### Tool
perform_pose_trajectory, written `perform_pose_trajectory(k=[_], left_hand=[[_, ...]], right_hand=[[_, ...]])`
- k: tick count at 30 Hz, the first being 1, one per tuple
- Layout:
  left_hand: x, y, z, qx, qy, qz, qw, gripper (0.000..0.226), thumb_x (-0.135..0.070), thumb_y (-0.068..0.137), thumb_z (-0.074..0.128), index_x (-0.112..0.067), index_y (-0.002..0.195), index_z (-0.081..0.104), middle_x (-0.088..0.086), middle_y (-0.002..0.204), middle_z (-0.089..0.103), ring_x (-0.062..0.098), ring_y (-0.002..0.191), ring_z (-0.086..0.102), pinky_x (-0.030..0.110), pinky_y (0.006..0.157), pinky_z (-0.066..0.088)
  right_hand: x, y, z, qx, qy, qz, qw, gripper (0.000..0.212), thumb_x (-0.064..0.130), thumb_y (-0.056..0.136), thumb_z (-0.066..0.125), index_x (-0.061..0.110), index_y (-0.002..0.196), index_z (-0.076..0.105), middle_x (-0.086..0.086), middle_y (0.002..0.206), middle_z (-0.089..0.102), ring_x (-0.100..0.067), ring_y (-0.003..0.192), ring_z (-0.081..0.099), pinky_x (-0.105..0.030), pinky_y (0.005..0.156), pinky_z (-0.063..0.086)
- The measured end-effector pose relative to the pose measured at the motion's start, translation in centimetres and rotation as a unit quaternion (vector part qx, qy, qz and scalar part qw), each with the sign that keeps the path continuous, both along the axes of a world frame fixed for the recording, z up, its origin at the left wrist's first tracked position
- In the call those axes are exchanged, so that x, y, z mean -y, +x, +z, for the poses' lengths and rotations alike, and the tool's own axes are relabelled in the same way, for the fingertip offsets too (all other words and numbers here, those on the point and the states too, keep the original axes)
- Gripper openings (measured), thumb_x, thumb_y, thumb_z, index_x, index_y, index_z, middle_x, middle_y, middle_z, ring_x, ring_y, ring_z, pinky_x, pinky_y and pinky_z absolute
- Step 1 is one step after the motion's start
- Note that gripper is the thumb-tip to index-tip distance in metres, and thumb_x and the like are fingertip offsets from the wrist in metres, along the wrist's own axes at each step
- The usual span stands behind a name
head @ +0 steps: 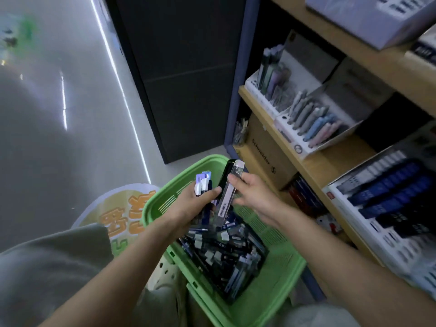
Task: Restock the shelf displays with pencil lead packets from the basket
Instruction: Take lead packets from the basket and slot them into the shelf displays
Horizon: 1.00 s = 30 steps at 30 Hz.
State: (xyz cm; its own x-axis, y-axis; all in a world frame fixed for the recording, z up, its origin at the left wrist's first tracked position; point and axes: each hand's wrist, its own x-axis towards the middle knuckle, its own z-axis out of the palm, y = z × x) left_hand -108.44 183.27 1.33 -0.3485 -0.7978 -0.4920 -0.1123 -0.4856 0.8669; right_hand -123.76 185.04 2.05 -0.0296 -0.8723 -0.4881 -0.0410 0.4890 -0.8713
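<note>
**Both hands over basket, packets in hand**

Left hand [197, 205]: you're gripping a bundle of packets [203, 182], fingers curled round it, thumb across the front. The blue, white and purple tops stick up above the fist.

Right hand [256, 197]: your index fingertip sits on a long clear packet [230, 186], which stands nearly upright and tilts slightly right at the top. The other fingers are loosely curled just beside its edge. I can't tell whether you have a real grip on it or are only touching it. Your left thumb meets the same packet's left edge. A black packet [224, 174] stands just behind it, touching.

Green basket [162, 204]: on the floor right under both hands, against the shelf unit. The heap of loose packets [226, 258] in it is mostly dark blue and black, with some clear ones.

Wooden shelf [313, 167]: to your right. The white display tray [401, 252] on the lower right holds rows of dark blue packets. Two pen displays [313, 123] sit on the level above, farther back. A cardboard box [264, 152] is below that level, beside the basket.

A round floor sticker [125, 211] shows left of the basket. The picture is motion-blurred, so packet labels are unreadable.
</note>
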Motion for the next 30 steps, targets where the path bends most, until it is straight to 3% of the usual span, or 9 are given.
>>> perform_pose_trajectory(k=[3,7,9,12,15,18,24,28,30], left_hand=[[-0.4,-0.5,2.7,-0.019,-0.033,-0.013,0.999,0.039,-0.025,0.088,0.067,0.0,0.114,0.055,0.027,0.105,0.066,0.039,0.086,0.063,0.051,0.083,0.053],[-0.9,-1.7,6.2,-0.056,-0.084,-0.019,0.995,0.008,-0.016,0.088,0.066,-0.012,0.095,0.063,0.005,0.083,0.071,0.022,0.079,0.062,0.033,0.07,0.053],[-1.1,-2.2,7.7,-0.073,-0.094,-0.019,0.993,0.018,-0.016,0.085,0.069,-0.007,0.099,0.062,0.014,0.088,0.07,0.022,0.081,0.064,0.038,0.076,0.055],[-1.5,-3.1,9.7,-0.101,-0.107,-0.036,0.988,0.033,-0.017,0.083,0.071,-0.001,0.11,0.06,0.017,0.096,0.071,0.024,0.084,0.065,0.04,0.078,0.057],[-1.9,-4.3,11.4,-0.128,-0.121,-0.059,0.983,0.016,-0.015,0.083,0.071,-0.012,0.098,0.066,0.003,0.084,0.073,0.014,0.071,0.065,0.027,0.065,0.056],[-1.9,-5.3,12.6,-0.137,-0.127,-0.069,0.98,0.012,-0.015,0.081,0.073,-0.015,0.091,0.067,0.005,0.084,0.073,0.016,0.064,0.063,0.029,0.064,0.054],[-0.7,-6.2,14.4,-0.118,-0.171,-0.069,0.976,0.008,-0.01,0.082,0.071,-0.015,0.082,0.065,-0.002,0.066,0.069,0.013,0.056,0.061,0.028,0.058,0.052],[0.5,-6.5,15.0,-0.128,-0.174,-0.035,0.976,0.007,-0.007,0.083,0.069,-0.012,0.086,0.065,0.003,0.074,0.068,0.008,0.055,0.063,0.021,0.05,0.05],[0.9,-6.7,14.9,-0.13,-0.171,-0.028,0.976,0.007,-0.009,0.084,0.068,-0.013,0.084,0.063,0.001,0.071,0.065,0.007,0.052,0.06,0.019,0.047,0.045]], right_hand=[[-0.8,-0.4,3.7,0.005,-0.022,0.006,1.0,0.032,0.022,0.099,0.047,0.001,0.121,0.055,-0.008,0.118,0.063,-0.009,0.09,0.066,-0.016,0.067,0.055],[-2.2,-1.1,7.5,0.015,-0.039,-0.002,0.999,0.031,0.023,0.099,0.048,0.005,0.122,0.057,-0.011,0.117,0.067,-0.021,0.104,0.066,-0.042,0.093,0.053],[-3.0,-1.7,9.2,0.025,-0.049,-0.014,0.998,0.031,0.022,0.099,0.048,0.004,0.122,0.058,-0.012,0.117,0.067,-0.024,0.108,0.064,-0.046,0.095,0.051],[-4.1,-2.7,11.7,0.029,-0.072,-0.036,0.996,0.029,0.018,0.098,0.048,0.001,0.118,0.06,-0.014,0.115,0.067,-0.026,0.107,0.065,-0.042,0.091,0.054],[-4.9,-3.6,13.7,-0.007,-0.097,-0.063,0.993,0.03,0.018,0.097,0.051,-0.001,0.118,0.06,-0.016,0.111,0.069,-0.028,0.101,0.067,-0.046,0.089,0.054],[-5.6,-4.1,15.4,-0.037,-0.118,-0.088,0.988,0.026,0.014,0.096,0.052,0.001,0.118,0.059,-0.014,0.107,0.071,-0.025,0.093,0.07,-0.034,0.075,0.059],[-5.6,-4.0,17.4,0.001,-0.123,-0.133,0.984,0.016,0.009,0.096,0.051,0.001,0.108,0.059,-0.017,0.107,0.069,-0.026,0.089,0.069,-0.03,0.065,0.059],[-4.9,-4.3,18.8,-0.131,-0.143,-0.163,0.967,0.018,0.013,0.098,0.049,0.002,0.107,0.06,-0.012,0.102,0.07,-0.021,0.092,0.069,-0.036,0.079,0.058],[-5.0,-4.8,19.8,-0.188,-0.158,-0.166,0.955,0.02,0.016,0.099,0.047,0.001,0.106,0.058,-0.01,0.095,0.071,-0.021,0.083,0.069,-0.036,0.077,0.059]])
